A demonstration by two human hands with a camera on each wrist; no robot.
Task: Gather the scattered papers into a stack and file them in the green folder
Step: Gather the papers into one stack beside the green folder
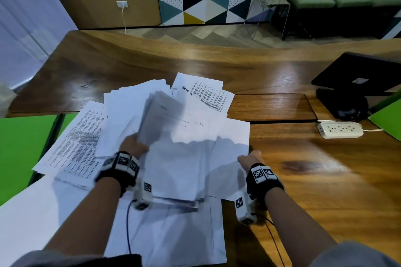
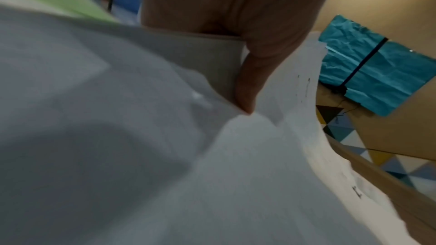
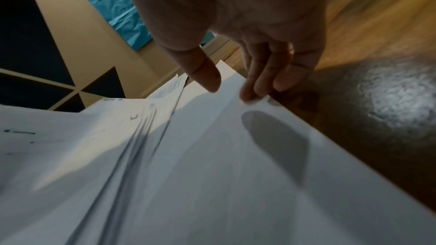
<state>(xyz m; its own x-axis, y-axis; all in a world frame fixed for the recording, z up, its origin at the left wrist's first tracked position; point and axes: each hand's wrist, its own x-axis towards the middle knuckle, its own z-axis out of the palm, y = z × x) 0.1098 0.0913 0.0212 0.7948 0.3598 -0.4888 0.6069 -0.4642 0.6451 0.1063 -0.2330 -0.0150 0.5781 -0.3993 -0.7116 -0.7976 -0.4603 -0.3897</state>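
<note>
White papers (image 1: 191,158) lie in a loose heap on the middle of the wooden table (image 1: 303,180); several carry print. My left hand (image 1: 134,145) grips a lifted, blurred bundle of sheets (image 1: 160,115) at its near left edge. In the left wrist view the thumb (image 2: 247,85) presses on top of that bundle (image 2: 212,62). My right hand (image 1: 249,158) is at the right edge of the heap. In the right wrist view its fingertips (image 3: 257,88) rest on the edge of a sheet (image 3: 235,174) and the thumb hovers above it. A green folder (image 1: 23,147) lies at the left, partly under the papers.
A white power strip (image 1: 340,129) and a black device (image 1: 358,76) sit at the right of the table. Another green panel (image 1: 388,117) pokes in at the right edge. Bare wood stretches behind and to the right of the papers.
</note>
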